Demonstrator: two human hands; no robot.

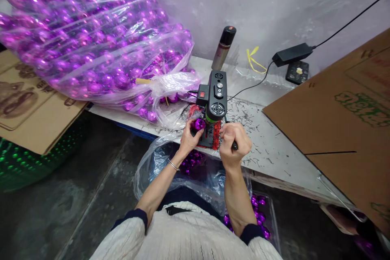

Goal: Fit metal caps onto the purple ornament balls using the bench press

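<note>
Both hands busy here. Left hand (189,138) has shiny purple ball (199,124) pinched between thumb and fingers, right by front end of small black machine (217,95) on desk (274,158); can't tell if ball actually touches machine. Right hand (234,142) wrapped in fist around handle (234,145). Dark little scraps (254,140) all over desk. Big clear bag (175,80) full of purple balls (120,81) sits left, bottle (224,48) behind machine, cardboard box (332,130) off right.

Mirror gloss on a ball (200,124) beside a smooth, plastic-looking machine (217,95); crinkled, shiny plastic bag (100,44), matt cardboard box (326,124), polished, metal-looking bracelet (173,165) and textured cloth shirt (179,237).
</note>
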